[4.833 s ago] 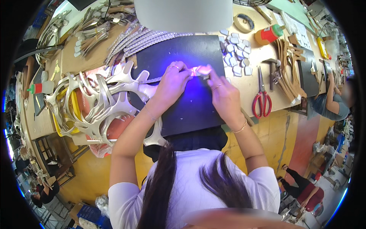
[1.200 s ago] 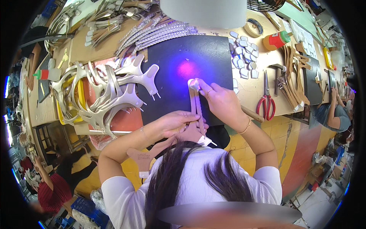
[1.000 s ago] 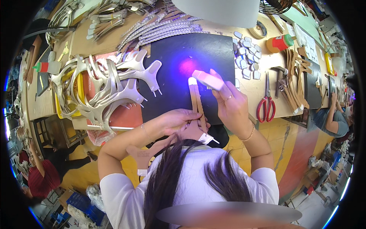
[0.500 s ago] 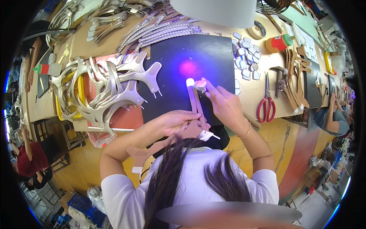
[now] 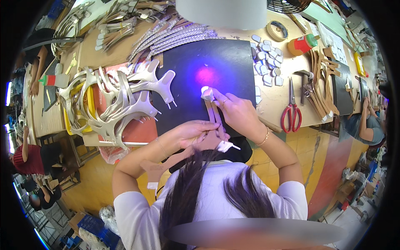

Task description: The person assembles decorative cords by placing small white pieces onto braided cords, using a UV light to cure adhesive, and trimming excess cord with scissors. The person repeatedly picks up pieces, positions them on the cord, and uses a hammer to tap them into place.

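My left hand (image 5: 195, 132) is closed on a brown forked leather-like strap (image 5: 205, 143). Two of its narrow strips point away from me over the black mat (image 5: 179, 58). White ends show on the strap, one near my left hand and one at the lower left. My right hand (image 5: 241, 113) pinches a small pale tab-shaped piece (image 5: 207, 94) against the far end of the strips, just beside the white tip. Whether the piece is fully in contact there cannot be made out.
Silvery forked straps (image 5: 125, 100) are piled at left, braided straps (image 5: 183, 35) behind. Small grey-white tabs (image 5: 266, 58) lie right of the mat, near red-handled scissors (image 5: 291, 116), a hammer (image 5: 304, 81), a tape roll (image 5: 277, 31) and a bottle (image 5: 301, 45). A white lamp-like housing (image 5: 221, 12) hangs overhead.
My right hand has moved left, bringing the pale piece from beside the strap onto its far tip. My left hand keeps its hold in nearly the same place.
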`<state>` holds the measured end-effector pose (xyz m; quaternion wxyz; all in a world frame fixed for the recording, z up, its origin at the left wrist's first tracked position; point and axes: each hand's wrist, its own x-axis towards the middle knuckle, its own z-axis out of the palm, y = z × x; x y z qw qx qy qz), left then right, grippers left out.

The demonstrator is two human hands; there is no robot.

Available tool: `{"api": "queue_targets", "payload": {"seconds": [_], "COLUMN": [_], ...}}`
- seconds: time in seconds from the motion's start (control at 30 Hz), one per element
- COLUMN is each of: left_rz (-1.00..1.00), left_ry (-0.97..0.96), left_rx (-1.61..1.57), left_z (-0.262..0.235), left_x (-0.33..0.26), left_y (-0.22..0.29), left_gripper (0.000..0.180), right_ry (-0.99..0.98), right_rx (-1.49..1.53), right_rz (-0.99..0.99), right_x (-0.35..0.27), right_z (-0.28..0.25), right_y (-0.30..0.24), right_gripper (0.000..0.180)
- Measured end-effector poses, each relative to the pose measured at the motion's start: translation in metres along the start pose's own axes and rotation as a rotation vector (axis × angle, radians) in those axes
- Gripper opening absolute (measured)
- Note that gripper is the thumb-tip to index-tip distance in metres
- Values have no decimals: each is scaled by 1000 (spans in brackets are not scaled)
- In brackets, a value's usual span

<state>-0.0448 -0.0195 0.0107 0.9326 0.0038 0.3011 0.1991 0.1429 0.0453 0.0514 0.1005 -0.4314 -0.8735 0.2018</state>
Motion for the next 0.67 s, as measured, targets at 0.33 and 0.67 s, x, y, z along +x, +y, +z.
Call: {"api": "queue_targets", "payload": {"seconds": [0.33,0.67], "left_rz": [123,-140], "left_ry": [26,358], "left_rx": [231,351], "left_z": [16,14], "left_x": [-8,9], "left_y": [11,34], "left_gripper": [27,38], "right_ry": [551,-430], "right_rx": [8,63], "right_rz": [3,-469], "right_x": [13,-39], "right_z": [-17,-41], "right_y": [25,-50], "right_gripper": [21,57]}}
